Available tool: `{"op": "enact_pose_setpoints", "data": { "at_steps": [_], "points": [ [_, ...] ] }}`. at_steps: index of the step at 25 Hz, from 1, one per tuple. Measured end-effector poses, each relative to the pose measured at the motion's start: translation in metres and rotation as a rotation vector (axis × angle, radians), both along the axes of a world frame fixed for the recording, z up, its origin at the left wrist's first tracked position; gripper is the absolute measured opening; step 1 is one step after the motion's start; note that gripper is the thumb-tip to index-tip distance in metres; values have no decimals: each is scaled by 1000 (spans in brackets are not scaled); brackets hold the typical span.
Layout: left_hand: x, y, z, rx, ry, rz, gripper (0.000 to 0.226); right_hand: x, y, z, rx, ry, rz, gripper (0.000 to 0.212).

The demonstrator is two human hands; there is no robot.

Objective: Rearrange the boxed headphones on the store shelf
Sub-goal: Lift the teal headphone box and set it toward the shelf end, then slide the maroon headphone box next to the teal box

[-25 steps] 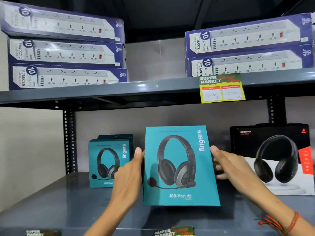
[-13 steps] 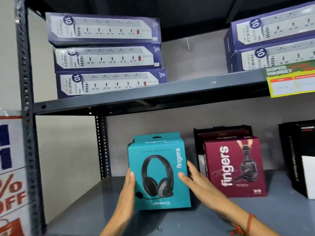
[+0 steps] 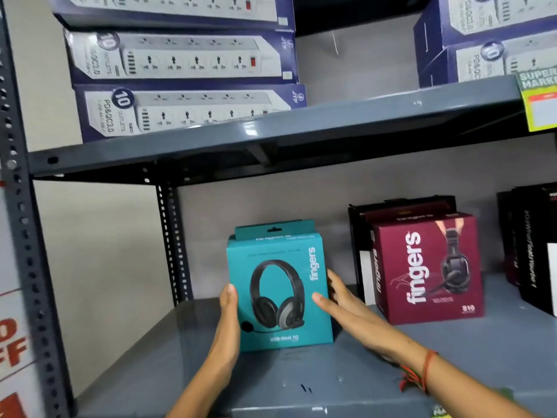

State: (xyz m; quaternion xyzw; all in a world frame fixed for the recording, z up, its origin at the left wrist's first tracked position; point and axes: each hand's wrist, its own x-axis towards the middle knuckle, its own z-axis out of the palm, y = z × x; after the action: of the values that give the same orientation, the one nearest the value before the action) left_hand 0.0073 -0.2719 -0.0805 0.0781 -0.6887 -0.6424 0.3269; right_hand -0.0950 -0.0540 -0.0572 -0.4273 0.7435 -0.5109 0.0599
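A teal headphone box [image 3: 280, 291] stands upright on the grey lower shelf [image 3: 301, 384], in front of a second teal box [image 3: 274, 229] whose top shows behind it. My left hand [image 3: 227, 321] presses its left edge. My right hand [image 3: 340, 303] lies flat against its right edge, thumb on the front face. To the right stands a maroon headphone box [image 3: 428, 267] with a black box [image 3: 401, 205] behind it. More black boxes [image 3: 530, 248] sit at the far right.
The upper shelf [image 3: 271, 131] carries stacked purple power-strip boxes [image 3: 180, 58] on the left and others [image 3: 488, 40] on the right. A yellow price tag [image 3: 542, 101] hangs from its edge. A perforated steel upright [image 3: 27, 267] stands at the left.
I carried the teal box leftward and set it on the shelf in front of the other teal box. The view has shifted left and closer; both hands still hold its sides.
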Motion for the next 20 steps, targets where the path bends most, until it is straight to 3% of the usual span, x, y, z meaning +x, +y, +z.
{"op": "enact_pose_setpoints", "data": {
  "at_steps": [3,6,9,13,17,20],
  "points": [
    [3,31,23,-110,97,355,72,-10,9,-2,-39,23,-54,112],
    [3,74,56,-384,331,540,70,-12,30,15,-200,79,-136,94],
    [-20,128,67,-536,440,367,76,-18,72,32,-445,196,-298,64],
    [-66,194,66,-525,234,100,63,-53,135,36,-690,238,-529,61],
    [-111,220,53,-257,-70,-51,70,-121,179,23,-436,0,-632,84],
    [-118,240,49,-71,-137,-146,55,-150,192,10,-256,-165,-419,106]
  ]
}}
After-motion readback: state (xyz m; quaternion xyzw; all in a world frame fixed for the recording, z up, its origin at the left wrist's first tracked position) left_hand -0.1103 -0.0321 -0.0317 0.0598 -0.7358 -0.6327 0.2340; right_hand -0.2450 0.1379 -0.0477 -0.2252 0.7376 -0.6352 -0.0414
